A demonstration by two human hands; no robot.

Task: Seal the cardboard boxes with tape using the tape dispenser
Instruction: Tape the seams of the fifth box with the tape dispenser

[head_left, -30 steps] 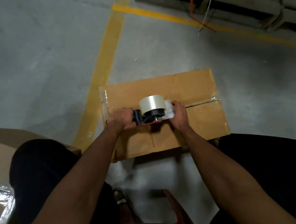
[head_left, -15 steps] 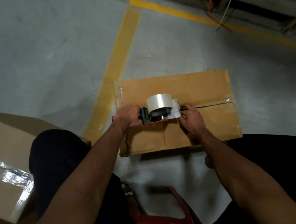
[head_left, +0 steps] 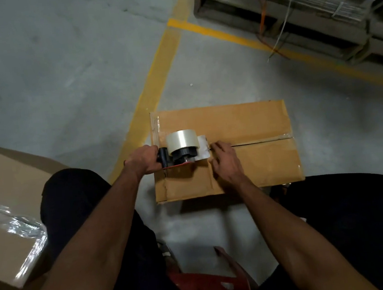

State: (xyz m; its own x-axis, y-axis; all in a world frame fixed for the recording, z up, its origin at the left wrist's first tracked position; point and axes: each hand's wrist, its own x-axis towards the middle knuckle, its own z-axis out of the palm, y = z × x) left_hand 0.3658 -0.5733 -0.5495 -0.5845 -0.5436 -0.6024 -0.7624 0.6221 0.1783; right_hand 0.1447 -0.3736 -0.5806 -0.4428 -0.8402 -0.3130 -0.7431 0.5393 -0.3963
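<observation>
On open concrete floor (head_left: 60, 76), left hand (head_left: 143, 160) grips tape dispenser (head_left: 181, 150) at box (head_left: 242, 123) edge; right hand (head_left: 225, 162) presses flat.

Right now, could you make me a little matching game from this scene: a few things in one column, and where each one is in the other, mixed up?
Things:
1. tape dispenser
2. right hand
3. yellow floor line
4. taped box

Places:
A. on the concrete beyond the open box
B. far left, beside the person's knee
C. held by the left hand on the box seam
D. resting on the cardboard box just right of the dispenser

Pairs: 1-C, 2-D, 3-A, 4-B
</observation>
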